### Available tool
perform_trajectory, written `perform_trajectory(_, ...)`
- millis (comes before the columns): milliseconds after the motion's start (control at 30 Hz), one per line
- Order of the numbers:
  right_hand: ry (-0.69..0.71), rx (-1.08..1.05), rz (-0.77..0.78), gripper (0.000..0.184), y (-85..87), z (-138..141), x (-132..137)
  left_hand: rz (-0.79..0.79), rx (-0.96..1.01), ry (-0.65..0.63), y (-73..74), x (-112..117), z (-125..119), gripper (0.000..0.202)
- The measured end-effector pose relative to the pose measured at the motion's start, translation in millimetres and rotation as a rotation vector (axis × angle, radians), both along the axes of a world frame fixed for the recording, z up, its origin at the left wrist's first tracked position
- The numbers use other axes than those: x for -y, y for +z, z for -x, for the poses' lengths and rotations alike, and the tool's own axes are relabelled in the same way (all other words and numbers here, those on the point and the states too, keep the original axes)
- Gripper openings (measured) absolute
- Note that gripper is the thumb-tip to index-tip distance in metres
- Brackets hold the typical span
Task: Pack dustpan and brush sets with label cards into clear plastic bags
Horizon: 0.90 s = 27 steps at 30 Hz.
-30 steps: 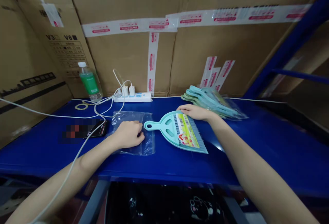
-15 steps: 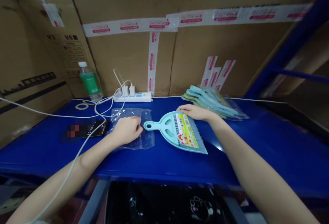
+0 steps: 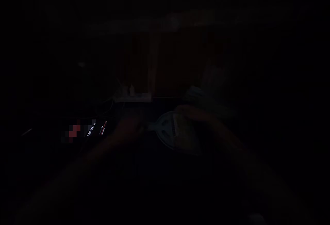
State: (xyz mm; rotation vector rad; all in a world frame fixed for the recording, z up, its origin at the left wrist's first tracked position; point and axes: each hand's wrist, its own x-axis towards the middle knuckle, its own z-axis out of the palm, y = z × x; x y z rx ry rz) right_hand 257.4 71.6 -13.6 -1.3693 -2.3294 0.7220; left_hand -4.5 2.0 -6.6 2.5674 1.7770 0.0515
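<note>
The view is almost black. My left hand (image 3: 129,127) shows only as a dim reddish shape just left of the handle of a pale dustpan (image 3: 175,132). My right hand (image 3: 196,113) is a faint smear at the dustpan's far edge. The fingers of both hands are too dark to make out. The clear plastic bag under my left hand cannot be seen.
A phone screen (image 3: 90,130) glows at the left of the surface. A power strip (image 3: 132,97) is faintly visible at the back, with a dim stack of pale dustpans (image 3: 206,96) to its right. Everything else is lost in darkness.
The picture has gone from brightly lit to nearly black. Both hands appear to be about where they were, by the bag and the dustpan.
</note>
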Motion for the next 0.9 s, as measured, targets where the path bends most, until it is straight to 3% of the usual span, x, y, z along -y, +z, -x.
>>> perform_trajectory(133, -0.026, 0.03, -0.044, 0.025, 0.0, 5.4, -0.3, -0.05, 0.044, -0.073, 2.0, 3.1, 0.0, 0.021)
perform_trajectory(300, -0.069, 0.026, -0.058, 0.027, -3.0, 5.9, -2.8, -0.047, 0.044, -0.063, 3.4, 3.5, -0.4, 0.018)
perform_trajectory(600, -0.019, 0.004, -0.02, 0.029, -4.8, 14.3, 3.1, -0.023, 0.185, -0.13, 2.4, 3.8, 0.8, 0.018)
perform_trajectory(767, -0.057, -0.006, -0.025, 0.029, -5.2, 17.2, 3.4, 0.0, 0.312, -0.195, -0.1, 3.2, 0.9, 0.019)
perform_trajectory(900, -0.059, -0.021, -0.022, 0.028, -6.5, 16.4, 2.8, -0.031, 0.304, -0.196, -0.9, 1.6, 2.6, 0.021)
